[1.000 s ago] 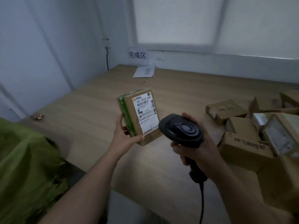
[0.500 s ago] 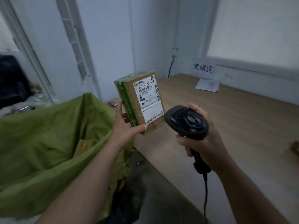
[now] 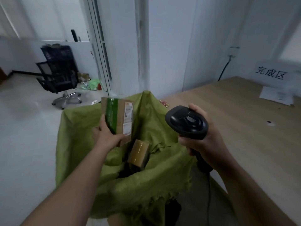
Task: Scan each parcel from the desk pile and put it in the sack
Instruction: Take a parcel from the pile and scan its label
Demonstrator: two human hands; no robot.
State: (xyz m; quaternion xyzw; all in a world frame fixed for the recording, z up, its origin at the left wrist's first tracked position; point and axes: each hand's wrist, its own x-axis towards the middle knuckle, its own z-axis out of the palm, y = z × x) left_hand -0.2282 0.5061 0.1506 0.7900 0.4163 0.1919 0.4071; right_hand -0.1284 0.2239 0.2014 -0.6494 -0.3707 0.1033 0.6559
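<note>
My left hand point(image 3: 107, 136) grips a brown cardboard parcel point(image 3: 119, 118) with a green tape band and a white label, holding it upright over the open mouth of the green sack point(image 3: 78, 128). A smaller taped brown parcel point(image 3: 138, 152) lies inside the sack just below it. To the right, my right hand point(image 3: 205, 141) holds the black handheld scanner point(image 3: 185, 123) by its handle over the desk's left edge; its cable hangs down.
The wooden desk point(image 3: 244, 124) runs along the right, with a white paper sheet point(image 3: 276, 97) near the wall sign. A black office chair point(image 3: 58, 75) and scattered litter stand on the white floor at the back left.
The view swung left from the desk pile to the sack. My left hand carried the parcel from above the desk to over the sack's opening. The scanner hand followed.
</note>
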